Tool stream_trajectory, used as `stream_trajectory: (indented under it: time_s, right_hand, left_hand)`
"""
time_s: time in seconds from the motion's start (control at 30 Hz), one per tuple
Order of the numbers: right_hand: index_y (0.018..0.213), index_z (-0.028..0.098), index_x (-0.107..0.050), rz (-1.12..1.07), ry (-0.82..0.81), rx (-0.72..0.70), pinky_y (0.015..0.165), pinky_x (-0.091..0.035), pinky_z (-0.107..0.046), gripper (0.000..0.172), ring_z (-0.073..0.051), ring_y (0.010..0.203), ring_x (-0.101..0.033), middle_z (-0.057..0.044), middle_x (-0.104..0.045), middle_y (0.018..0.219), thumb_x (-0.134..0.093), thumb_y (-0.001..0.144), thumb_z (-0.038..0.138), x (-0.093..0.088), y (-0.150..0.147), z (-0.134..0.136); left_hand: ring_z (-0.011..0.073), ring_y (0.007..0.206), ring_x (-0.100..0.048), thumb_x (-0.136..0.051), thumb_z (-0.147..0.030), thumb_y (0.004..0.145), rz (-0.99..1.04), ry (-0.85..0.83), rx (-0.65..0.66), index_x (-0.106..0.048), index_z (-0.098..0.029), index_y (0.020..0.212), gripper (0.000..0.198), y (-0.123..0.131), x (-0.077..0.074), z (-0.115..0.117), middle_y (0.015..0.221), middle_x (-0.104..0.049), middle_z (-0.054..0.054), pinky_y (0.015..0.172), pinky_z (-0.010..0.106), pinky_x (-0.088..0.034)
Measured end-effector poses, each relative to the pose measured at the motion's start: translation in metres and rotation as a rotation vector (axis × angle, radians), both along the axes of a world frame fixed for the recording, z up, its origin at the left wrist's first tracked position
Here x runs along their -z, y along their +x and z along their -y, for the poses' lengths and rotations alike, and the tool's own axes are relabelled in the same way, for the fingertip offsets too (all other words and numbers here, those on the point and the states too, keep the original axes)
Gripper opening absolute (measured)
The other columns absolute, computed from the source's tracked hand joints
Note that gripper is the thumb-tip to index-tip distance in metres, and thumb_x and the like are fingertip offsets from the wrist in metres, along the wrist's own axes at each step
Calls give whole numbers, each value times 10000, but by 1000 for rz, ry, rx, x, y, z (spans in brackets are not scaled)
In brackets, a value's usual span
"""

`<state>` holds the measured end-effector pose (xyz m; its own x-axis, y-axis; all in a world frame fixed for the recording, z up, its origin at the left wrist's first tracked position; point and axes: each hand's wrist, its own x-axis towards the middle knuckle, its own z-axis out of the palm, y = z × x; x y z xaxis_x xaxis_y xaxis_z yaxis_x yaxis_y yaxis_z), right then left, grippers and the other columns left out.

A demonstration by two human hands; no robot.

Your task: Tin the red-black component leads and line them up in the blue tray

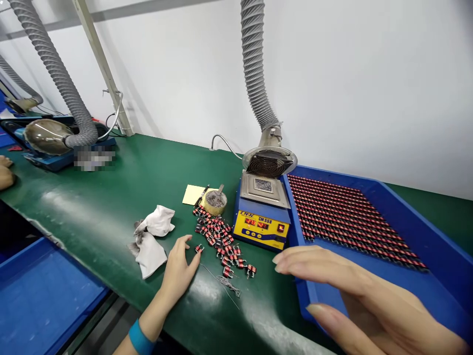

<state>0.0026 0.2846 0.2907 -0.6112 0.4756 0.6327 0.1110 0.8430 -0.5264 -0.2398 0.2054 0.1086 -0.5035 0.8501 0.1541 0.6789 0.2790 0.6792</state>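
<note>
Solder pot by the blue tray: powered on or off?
On. The solder pot has red digits lit in both windows of its yellow front panel; the exact readings are too blurred to make out.

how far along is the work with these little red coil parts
Looks done: many rows of red parts fill the far end of the blue tray. In hand: the left hand touches one part on the green bench; the right hand hovers open over the tray's near corner. Left: a loose pile by the solder pot, and bare tray floor.
</note>
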Motion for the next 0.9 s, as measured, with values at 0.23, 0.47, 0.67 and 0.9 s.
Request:
stream_trajectory:
  time_s: [0.23,0.47,0.67,0.9]
  right_hand:
    - [967,336,-646,-30,63,14,674,-598,-220,156,-193,753,-712,10,-749,814,-561,842,377,-8,-9,1]
    - [984,316,-643,69,-258,-65,718,-544,-258,143,-187,828,-674,-10,-717,923,-570,862,303,4,-32,-13]
    - [888,242,-599,-229,-916,-193,698,-499,-245,182,-139,766,-581,11,-595,810,-565,863,419,23,-58,-28]
    - [834,217,-562,-696,-1345,-293,577,-487,-190,197,-69,578,-555,32,-594,729,-713,774,328,28,-57,-36]
  left_hand:
    - [284,917,-556,-626,-273,767,56,-51,3,-632,-177,870,141,5,-5,-9,896,-647,71,839,447,-415]
    - [190,929,-600,-645,-310,787,396,116,287,-652,-217,954,191,16,-76,-6,975,-670,35,832,292,-463]
    - [211,1167,-499,-652,-271,791,419,306,619,-671,-275,970,181,26,-166,-36,1200,-574,24,1018,331,-366]
    - [210,1081,-560,-628,-177,776,518,400,758,-665,-227,1051,283,46,-170,-82,1133,-635,60,975,334,-423]
